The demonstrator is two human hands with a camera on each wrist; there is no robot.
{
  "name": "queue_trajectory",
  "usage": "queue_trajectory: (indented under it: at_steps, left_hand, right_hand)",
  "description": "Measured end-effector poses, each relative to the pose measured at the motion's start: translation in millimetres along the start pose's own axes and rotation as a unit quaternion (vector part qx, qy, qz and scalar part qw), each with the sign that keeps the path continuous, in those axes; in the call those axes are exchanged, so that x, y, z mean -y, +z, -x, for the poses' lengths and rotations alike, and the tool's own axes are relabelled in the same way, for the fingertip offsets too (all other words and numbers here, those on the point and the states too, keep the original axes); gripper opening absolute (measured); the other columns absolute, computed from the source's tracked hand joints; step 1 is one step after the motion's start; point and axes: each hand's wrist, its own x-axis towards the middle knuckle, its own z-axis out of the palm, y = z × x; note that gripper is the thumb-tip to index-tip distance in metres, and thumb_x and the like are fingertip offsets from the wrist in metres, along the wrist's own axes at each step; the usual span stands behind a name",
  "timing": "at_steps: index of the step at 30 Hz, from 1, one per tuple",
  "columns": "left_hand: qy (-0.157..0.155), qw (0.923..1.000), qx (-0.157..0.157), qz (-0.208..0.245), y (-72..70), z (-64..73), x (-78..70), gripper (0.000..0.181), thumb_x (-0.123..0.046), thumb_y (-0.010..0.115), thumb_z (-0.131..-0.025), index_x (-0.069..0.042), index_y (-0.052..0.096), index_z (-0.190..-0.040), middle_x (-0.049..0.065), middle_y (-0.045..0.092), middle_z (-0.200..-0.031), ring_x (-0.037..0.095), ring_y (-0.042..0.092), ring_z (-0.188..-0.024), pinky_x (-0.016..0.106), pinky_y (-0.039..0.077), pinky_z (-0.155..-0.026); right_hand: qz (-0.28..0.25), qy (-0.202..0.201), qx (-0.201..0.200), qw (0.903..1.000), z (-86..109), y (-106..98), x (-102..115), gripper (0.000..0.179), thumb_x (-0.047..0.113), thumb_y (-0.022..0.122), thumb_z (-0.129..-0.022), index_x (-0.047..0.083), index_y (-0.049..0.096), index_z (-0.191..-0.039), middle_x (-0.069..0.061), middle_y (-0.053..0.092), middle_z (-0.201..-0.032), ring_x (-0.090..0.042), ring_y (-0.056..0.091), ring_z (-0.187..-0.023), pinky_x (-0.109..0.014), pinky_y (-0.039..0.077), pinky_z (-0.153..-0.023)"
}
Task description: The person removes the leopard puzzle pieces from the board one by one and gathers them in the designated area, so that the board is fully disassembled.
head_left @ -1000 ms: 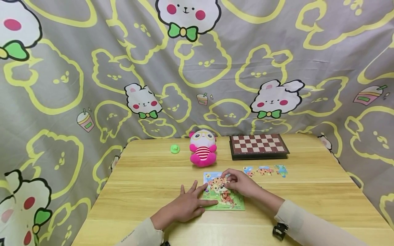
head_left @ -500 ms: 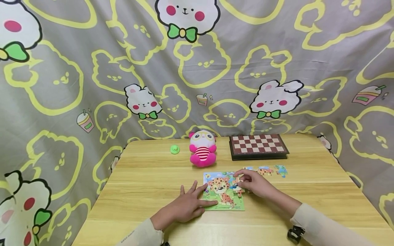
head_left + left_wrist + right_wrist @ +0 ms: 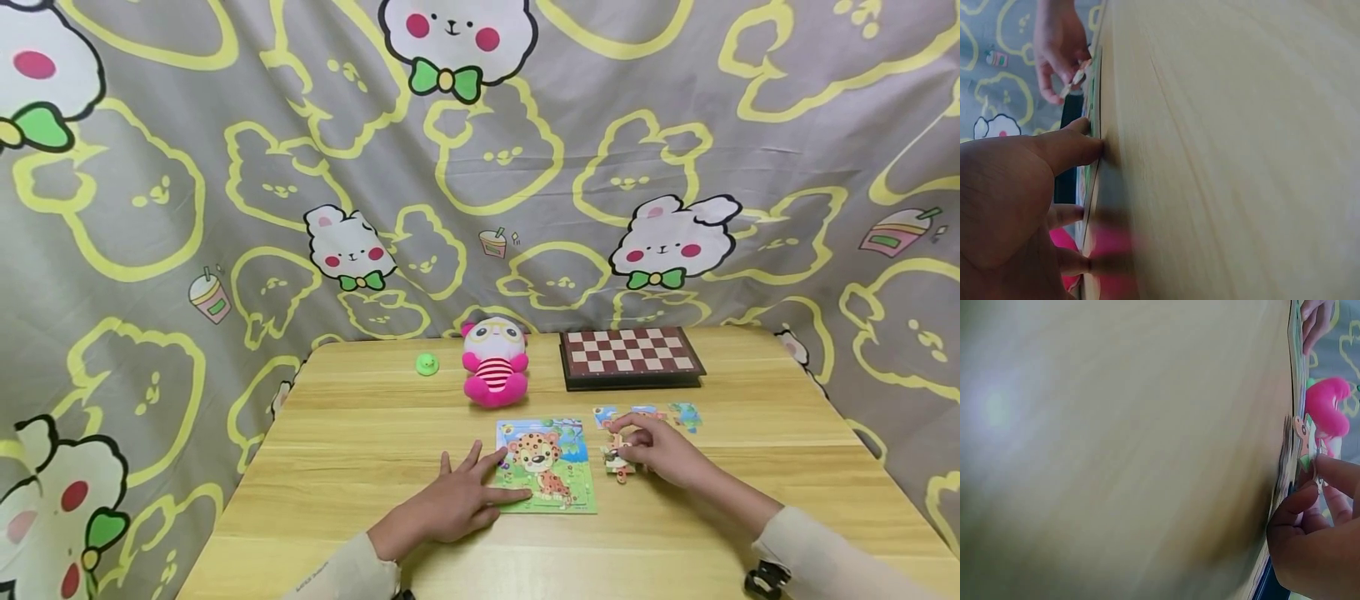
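Note:
My left hand [image 3: 453, 500] rests with fingers spread on the left side of a leopard jigsaw puzzle [image 3: 577, 479], which lies flat on the wooden table. Off the puzzle's right edge, my right hand [image 3: 663, 450] pinches a puzzle piece [image 3: 614, 457] between thumb and fingers, low over the table. The right wrist view has this hand [image 3: 1316, 537] from the side, with a spotted orange piece [image 3: 1300, 432] close to the fingertips. Whether the pieces there touch one another, I cannot tell. Several loose puzzle pieces [image 3: 684, 413] lie behind my right hand, partly covered by it.
Behind the puzzle sits a pink plush panda [image 3: 495, 367]. A small green duck toy [image 3: 427, 364] stands to its left. At the back right lies a checkered board box [image 3: 630, 357]. A patterned curtain [image 3: 540, 183] hangs behind the table [image 3: 360, 433].
My right hand has moved right, from over the leopard's face to beside the puzzle, carrying a piece. The leopard's face and the puzzle's right side are now uncovered. My left hand stays put.

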Motion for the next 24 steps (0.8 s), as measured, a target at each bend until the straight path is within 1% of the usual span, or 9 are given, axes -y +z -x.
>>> queue_trajectory:
  at_steps: [6,9,16,20,24]
  left_hand:
    - [-0.002,1.0,0.0,-0.002,-0.3,0.5,-0.5,0.049,-0.039,0.048,-0.109,-0.063,0.035,-0.15,0.007,0.014,-0.173,0.056,0.016,-0.151,0.089,0.025,-0.098]
    - [-0.003,1.0,0.001,-0.004,-0.2,0.5,-0.3,0.049,-0.039,0.048,-0.109,-0.063,0.035,-0.15,0.006,0.014,-0.173,0.056,0.016,-0.151,0.088,0.025,-0.098]
    - [-0.001,1.0,0.003,-0.008,0.5,1.0,0.7,0.049,-0.04,0.049,-0.109,-0.063,0.035,-0.15,0.006,0.013,-0.173,0.056,0.016,-0.151,0.088,0.026,-0.098]
    - [0.0,0.9999,0.003,-0.011,1.1,0.6,1.3,0.049,-0.041,0.048,-0.109,-0.064,0.034,-0.15,0.006,0.013,-0.173,0.056,0.016,-0.151,0.088,0.026,-0.098]
    - [-0.001,0.9999,0.003,-0.01,1.2,0.7,1.3,0.049,-0.041,0.048,-0.109,-0.064,0.034,-0.15,0.006,0.013,-0.174,0.056,0.016,-0.152,0.088,0.026,-0.098]
  right_hand:
    - [0.004,0.02,-0.023,0.9995,7.5,-17,-9,0.037,0.007,0.069,-0.098,-0.002,0.06,-0.132,-0.01,0.071,-0.088,-0.016,0.053,-0.061,-0.028,0.046,-0.054]
    - [0.02,0.027,-0.038,0.9987,9.6,-23,-13,0.038,0.007,0.07,-0.097,-0.002,0.06,-0.133,-0.009,0.071,-0.089,-0.015,0.053,-0.061,-0.027,0.046,-0.054]
    - [0.049,0.022,-0.045,0.9975,14.4,-31,-18,0.035,0.004,0.07,-0.095,-0.004,0.062,-0.129,-0.01,0.067,-0.087,-0.014,0.053,-0.059,-0.027,0.047,-0.054]
    - [0.074,0.018,-0.053,0.9957,17.8,-33,-19,0.034,0.005,0.07,-0.095,-0.003,0.063,-0.128,-0.01,0.069,-0.095,-0.015,0.055,-0.061,-0.028,0.049,-0.054]
    - [0.113,0.009,-0.059,0.9918,19.2,-36,-23,0.03,0.007,0.071,-0.096,-0.001,0.068,-0.124,-0.01,0.069,-0.104,-0.012,0.055,-0.073,-0.027,0.049,-0.058]
